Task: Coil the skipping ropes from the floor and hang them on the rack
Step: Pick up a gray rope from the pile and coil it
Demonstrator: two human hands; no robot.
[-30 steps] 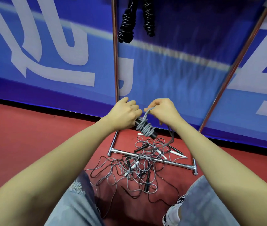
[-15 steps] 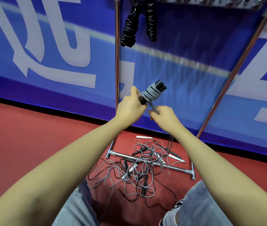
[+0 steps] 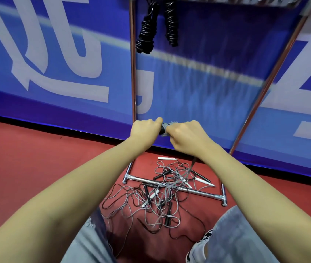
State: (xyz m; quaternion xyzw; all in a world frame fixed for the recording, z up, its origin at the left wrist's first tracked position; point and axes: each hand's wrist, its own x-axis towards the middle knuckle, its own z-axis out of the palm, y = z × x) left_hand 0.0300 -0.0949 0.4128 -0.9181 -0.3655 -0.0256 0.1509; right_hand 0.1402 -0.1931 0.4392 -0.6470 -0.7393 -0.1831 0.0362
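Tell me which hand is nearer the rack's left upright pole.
Left. The left hand sits just right of the left upright pole, near its lower part. The right hand is farther right, beyond the grey rope bundle.

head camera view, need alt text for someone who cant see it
Two bare hands, left hand and right hand, wind a grey skipping rope around its handles in front of a blue banner. Below, a tangle of ropes lies on the red floor across the rack's base; two coiled black ropes hang above.
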